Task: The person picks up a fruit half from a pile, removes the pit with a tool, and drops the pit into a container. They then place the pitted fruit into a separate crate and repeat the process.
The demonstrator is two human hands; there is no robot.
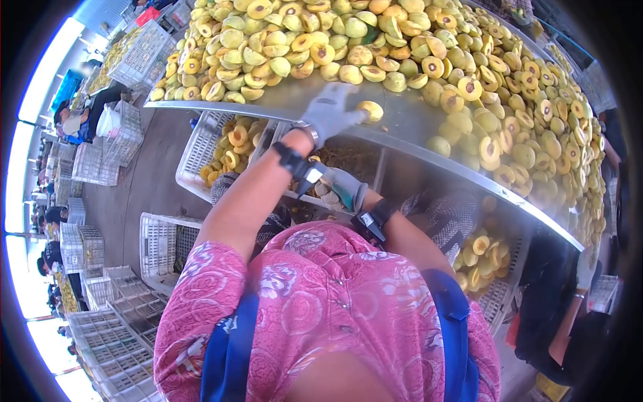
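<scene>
My left hand [329,112], in a pale grey glove, reaches over the front of the metal table [274,100] with its fingers apart. One fingertip is right at a yellow peach half [370,111] lying near the edge. Beyond it rises a large heap of yellow-green peach halves [288,43], some showing brown pits or hollows. My right hand [345,189], also gloved, is closed low in front of my body, below the table edge. Some green shows at its palm; what it holds is hidden by the fingers.
White crates with peach halves stand under the table, at the left [201,157] and right [499,295]. Another white crate [151,251] is beside me on the left, near stacked crates [104,342]. At the far right, another person's gloved hand [587,271] is by the table.
</scene>
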